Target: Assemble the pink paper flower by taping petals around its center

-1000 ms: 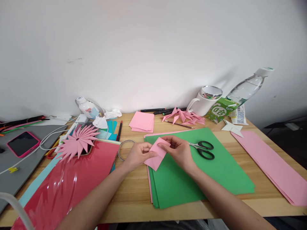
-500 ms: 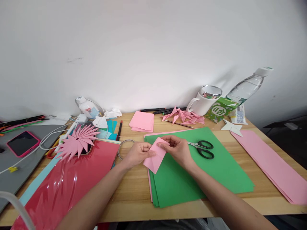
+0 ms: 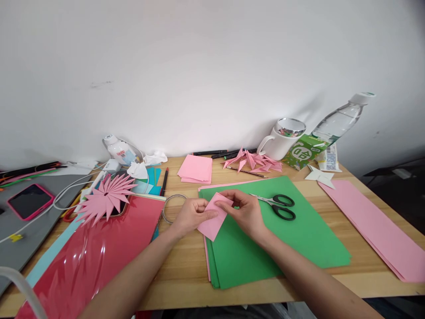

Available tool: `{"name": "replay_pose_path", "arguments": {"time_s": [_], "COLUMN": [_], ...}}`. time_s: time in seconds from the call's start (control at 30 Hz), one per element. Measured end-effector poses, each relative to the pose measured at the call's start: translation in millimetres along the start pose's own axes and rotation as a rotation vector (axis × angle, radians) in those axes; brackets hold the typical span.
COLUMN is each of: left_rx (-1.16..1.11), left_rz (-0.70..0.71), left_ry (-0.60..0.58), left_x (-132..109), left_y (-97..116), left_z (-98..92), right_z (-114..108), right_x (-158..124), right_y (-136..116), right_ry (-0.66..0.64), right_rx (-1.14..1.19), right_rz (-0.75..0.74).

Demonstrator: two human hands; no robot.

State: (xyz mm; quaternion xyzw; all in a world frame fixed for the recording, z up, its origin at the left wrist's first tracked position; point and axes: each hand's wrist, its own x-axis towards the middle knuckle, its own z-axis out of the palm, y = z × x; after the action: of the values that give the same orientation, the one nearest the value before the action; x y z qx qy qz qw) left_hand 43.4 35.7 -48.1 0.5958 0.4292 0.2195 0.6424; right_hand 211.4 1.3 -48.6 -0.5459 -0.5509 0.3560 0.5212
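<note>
A creased piece of pink paper (image 3: 211, 227) is held up between both hands over the left edge of a stack of green paper (image 3: 285, 239). My left hand (image 3: 192, 215) pinches its left side, thumb on top. At its upper right edge, my right hand (image 3: 244, 210) grips it between thumb and fingers. Black-handled scissors (image 3: 275, 204) lie on the green sheets just right of my right hand. Behind the hands sits a pile of pink paper squares (image 3: 195, 168). Folded pink paper pieces (image 3: 254, 161) are heaped to its right.
A white mug (image 3: 282, 139), a green carton (image 3: 302, 152) and a tilted water bottle (image 3: 343, 117) stand at the back right. Long pink sheets (image 3: 372, 230) lie on the right. On the left are a pink pinwheel-like paper form (image 3: 108, 195), a red folder (image 3: 96, 252) and a phone (image 3: 30, 201).
My right hand has shifted slightly left and down along the paper, uncovering more of the scissors' blades. Both hands still hold the pink paper.
</note>
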Motion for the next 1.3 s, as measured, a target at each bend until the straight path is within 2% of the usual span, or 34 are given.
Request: {"name": "replay_pose_path", "arguments": {"time_s": [0.3,0.53,0.67,0.8,0.93,1.13,1.3], "left_rx": [0.061,0.202,0.245,0.289,0.304,0.192,0.213], "left_rz": [-0.003,0.015,-0.004,-0.004,0.013,0.009,-0.009], "left_ry": [-0.013,-0.043,-0.082,-0.090,-0.112,-0.281,-0.281], "left_x": [0,-4,-7,-8,-7,-7,-8], "left_y": [1,6,11,12,10,7,9], "left_z": [-2.7,2.5,7.4,7.8,4.7,-2.5,-5.1], "right_z": [-1,-2,-1,-1,-4,-8,-9], "right_x": [1,3,2,2,5,8,10], "right_y": [0,4,6,3,1,3,1], "right_ry": [-0.065,-0.303,-0.343,-0.389,-0.449,-0.488,-0.458], "right_rx": [0.090,0.013,0.007,0.093,0.225,0.409,0.397], "right_rz": [0.075,0.074,0.122,0.156,0.224,0.429,0.497]}}
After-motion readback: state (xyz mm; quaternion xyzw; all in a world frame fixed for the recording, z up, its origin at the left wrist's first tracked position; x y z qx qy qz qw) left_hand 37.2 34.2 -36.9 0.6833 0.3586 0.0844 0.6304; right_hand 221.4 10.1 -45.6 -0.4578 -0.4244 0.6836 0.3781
